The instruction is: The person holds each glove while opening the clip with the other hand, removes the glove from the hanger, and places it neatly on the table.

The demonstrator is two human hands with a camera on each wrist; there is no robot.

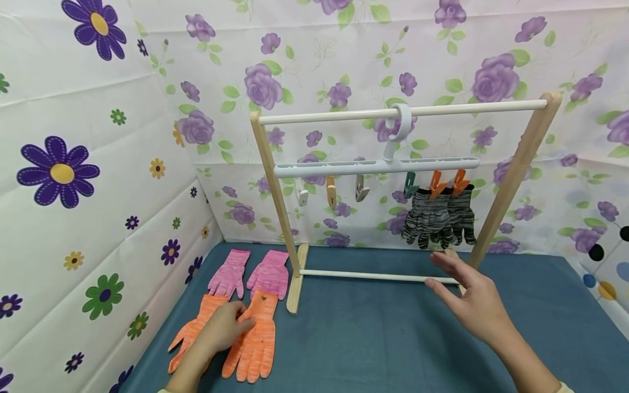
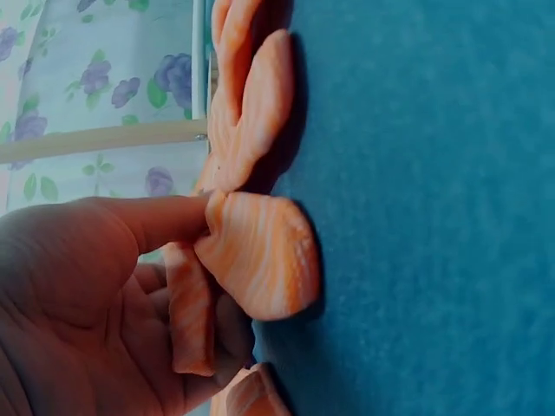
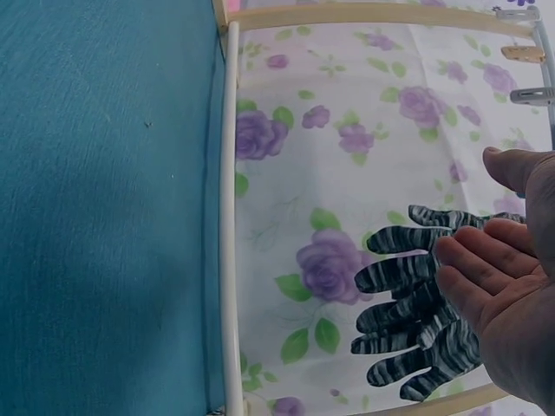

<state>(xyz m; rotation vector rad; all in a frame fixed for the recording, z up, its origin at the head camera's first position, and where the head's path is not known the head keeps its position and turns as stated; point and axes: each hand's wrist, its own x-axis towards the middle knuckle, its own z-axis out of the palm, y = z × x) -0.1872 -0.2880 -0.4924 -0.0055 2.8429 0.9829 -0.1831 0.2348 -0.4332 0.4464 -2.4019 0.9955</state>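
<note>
My left hand [image 1: 223, 327] is at a pair of orange gloves lying flat on the table. Its thumb and fingers pinch the right orange glove [image 1: 257, 341] along its left side; close up, the thumb presses on striped orange fabric [image 2: 264, 256]. The left orange glove [image 1: 190, 332] lies partly beneath that forearm. My right hand [image 1: 474, 303], fingers extended and holding nothing, hovers below a pair of black-grey knit gloves [image 1: 426, 218]. Orange clips [image 1: 436, 184] and a green clip [image 1: 410, 185] hang at the cuffs of these gloves. The right wrist view shows their dangling fingers [image 3: 403, 273] beside my hand.
Two pink gloves [image 1: 229, 271] lie behind the orange ones. A wooden rack with a white top bar [image 1: 324, 115] carries a white hanger [image 1: 339, 168]. White, tan [image 1: 331, 192] and grey clips hang from its left half. Flowered cloth walls [image 1: 304, 49] enclose the blue table [image 1: 354, 333].
</note>
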